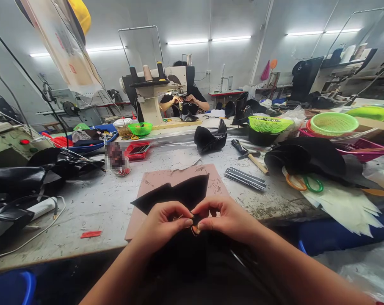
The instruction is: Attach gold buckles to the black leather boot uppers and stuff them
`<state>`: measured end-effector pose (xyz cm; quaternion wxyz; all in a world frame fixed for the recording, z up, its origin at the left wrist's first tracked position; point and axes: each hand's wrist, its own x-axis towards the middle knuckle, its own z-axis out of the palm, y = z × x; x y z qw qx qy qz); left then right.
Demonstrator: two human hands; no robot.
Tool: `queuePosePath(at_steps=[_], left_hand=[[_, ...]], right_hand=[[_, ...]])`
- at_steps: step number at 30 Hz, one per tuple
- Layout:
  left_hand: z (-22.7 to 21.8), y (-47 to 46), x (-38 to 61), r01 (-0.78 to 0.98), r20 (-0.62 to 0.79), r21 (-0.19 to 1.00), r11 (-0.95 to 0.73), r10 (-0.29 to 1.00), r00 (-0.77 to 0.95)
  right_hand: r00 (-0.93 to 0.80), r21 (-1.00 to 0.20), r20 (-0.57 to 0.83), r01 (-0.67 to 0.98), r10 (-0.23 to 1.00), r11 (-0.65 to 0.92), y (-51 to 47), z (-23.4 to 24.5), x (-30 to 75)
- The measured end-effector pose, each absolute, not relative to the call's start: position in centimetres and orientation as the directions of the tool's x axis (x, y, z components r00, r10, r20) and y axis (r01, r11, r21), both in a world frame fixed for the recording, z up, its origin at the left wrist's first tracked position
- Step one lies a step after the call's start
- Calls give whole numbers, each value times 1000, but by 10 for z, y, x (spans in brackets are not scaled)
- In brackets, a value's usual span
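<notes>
A black, leather-like piece (185,190) stretches over the front of a pinkish board (150,180) and hangs down past the table's near edge. My left hand (164,222) pinches the piece near its middle, thumb against fingers. Close beside it, my right hand (219,216) pinches the same piece, and the fingertips of both hands nearly meet. Under the thumbs shows a small orange-tan bit with a dark rim (195,230); I cannot make out what it is. The lower part of the black piece merges with the dark area below.
Right of the board lie grey-black strips (245,178), a hammer (258,163) and orange-and-green-handled scissors (306,183). A black boot part (211,137) stands behind it. Shiny black pieces (17,180) fill the left side. Across the table, a person (196,97) works at a sewing machine (150,99).
</notes>
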<state>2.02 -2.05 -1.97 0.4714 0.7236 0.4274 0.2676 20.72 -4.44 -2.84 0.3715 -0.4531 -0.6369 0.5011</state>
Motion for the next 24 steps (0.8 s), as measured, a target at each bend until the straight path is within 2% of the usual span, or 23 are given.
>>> queuePosePath(at_steps=[5,11,13,15,19,22,24], left_hand=[[-22,-20,19,308,15,932,-189,871,491],[-24,-21,16,207,5,969,-136,846,533],[-23,-23,15,178,3,976,-126,825,564],[-23,-25,13,144,4,984,-106,818,575],[-19,-26,9,70,-71,997,38,819,570],[-15,-25,7,104,-100,993,47,792,602],[-14,-24,6,116,-76,993,9,806,587]], right_hand=[[-271,-924,224,246,936,293,-44,-38,206],[-445,-853,258,312,858,418,-46,-38,207],[-470,-864,223,311,854,396,-45,-34,208],[-461,-917,167,251,871,309,-45,-32,206],[-434,-979,120,101,893,180,-50,-31,199],[-363,-945,188,187,913,269,-53,-32,195],[-314,-880,307,266,899,393,-53,-33,196]])
